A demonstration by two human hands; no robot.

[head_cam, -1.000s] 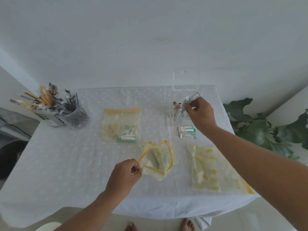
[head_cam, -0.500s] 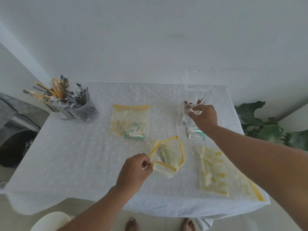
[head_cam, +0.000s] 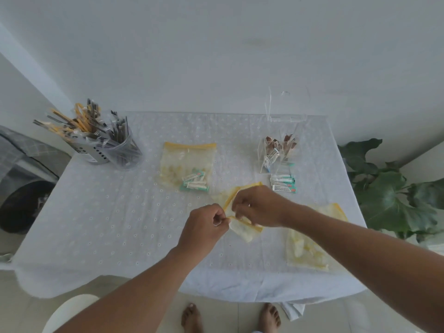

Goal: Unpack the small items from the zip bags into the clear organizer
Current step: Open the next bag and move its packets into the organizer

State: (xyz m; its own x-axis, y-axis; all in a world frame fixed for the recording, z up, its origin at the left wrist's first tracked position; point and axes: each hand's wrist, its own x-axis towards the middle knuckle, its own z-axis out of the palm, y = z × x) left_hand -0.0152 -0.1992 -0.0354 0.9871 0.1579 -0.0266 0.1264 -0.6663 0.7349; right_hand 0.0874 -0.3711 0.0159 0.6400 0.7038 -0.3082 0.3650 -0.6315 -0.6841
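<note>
An open yellow-rimmed zip bag (head_cam: 242,230) lies at the table's middle front. My left hand (head_cam: 204,224) pinches its rim at the left. My right hand (head_cam: 258,205) is over the bag's mouth with its fingers curled down into it; what they touch is hidden. The clear organizer (head_cam: 276,152), lid up, stands at the back right and holds small wrapped items. A few green-and-white packets (head_cam: 283,183) lie just in front of it. A second zip bag (head_cam: 188,167) with similar packets lies further left. A third bag (head_cam: 310,243) lies flat under my right forearm.
A clear cup (head_cam: 120,152) and a grey holder (head_cam: 89,152) full of wrapped sticks stand at the back left. A leafy plant (head_cam: 389,188) stands right of the white-clothed table (head_cam: 96,224). A white stool (head_cam: 69,313) and bare feet show below the front edge.
My right hand has left the organizer, where it dropped a small packet, and come back down to the mouth of the open bag. My left hand has kept its pinch on the rim.
</note>
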